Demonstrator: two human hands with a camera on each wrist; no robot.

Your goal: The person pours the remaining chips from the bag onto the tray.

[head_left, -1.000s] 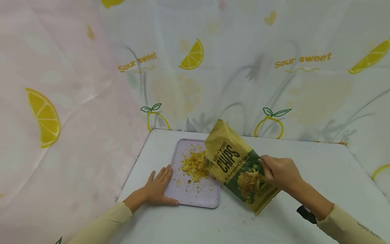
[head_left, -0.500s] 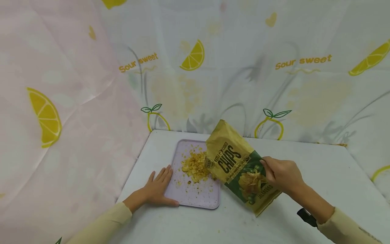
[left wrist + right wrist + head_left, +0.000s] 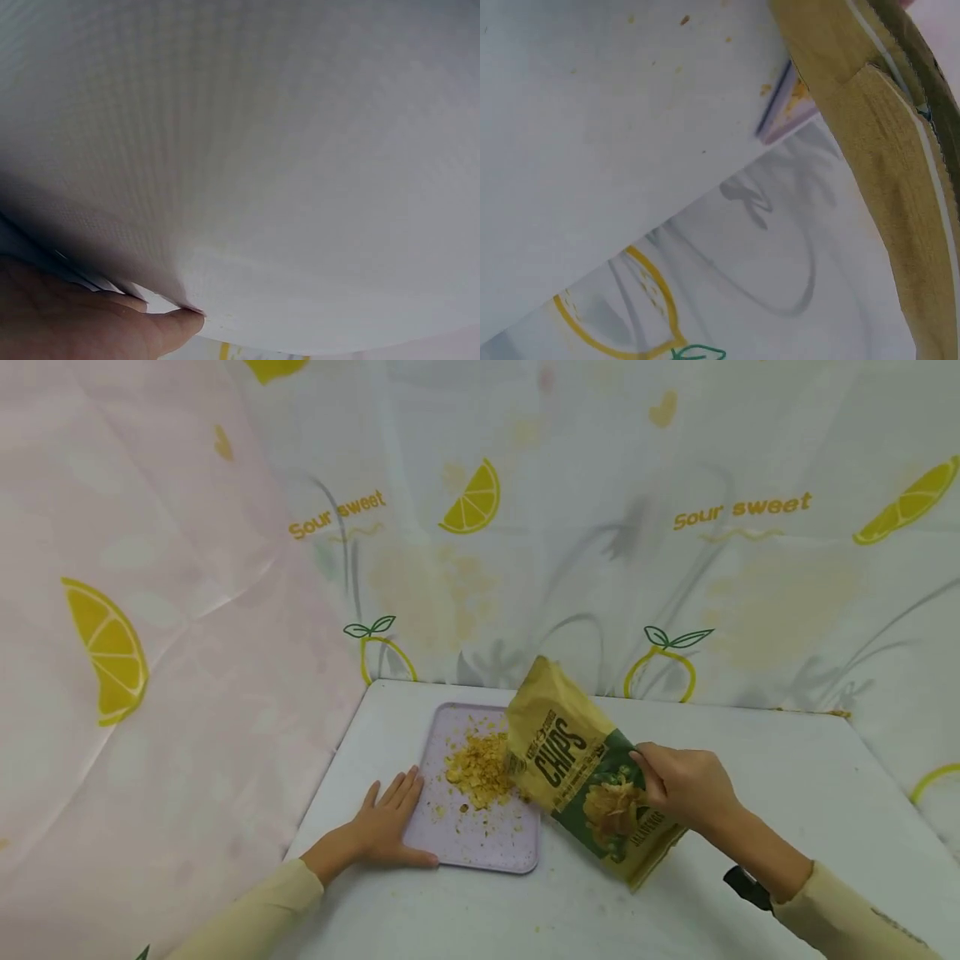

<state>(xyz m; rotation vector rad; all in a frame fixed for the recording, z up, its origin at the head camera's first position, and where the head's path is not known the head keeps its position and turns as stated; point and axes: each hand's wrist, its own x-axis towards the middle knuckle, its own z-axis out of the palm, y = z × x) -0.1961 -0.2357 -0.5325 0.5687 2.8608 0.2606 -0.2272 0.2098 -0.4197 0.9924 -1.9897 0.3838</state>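
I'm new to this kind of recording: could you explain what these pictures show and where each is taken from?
There is no machine here, just a person's two bare hands. The widest view comes from a camera worn on the head; the other two come from a camera on each wrist. On the white table lies a pale purple rectangular tray with a heap of crumbled yellow chips. The left hand rests at the tray's left edge, fingers spread. The right hand grips a tan and green bag printed CHIPS, held slanted, hiding part of the tray in the head view.
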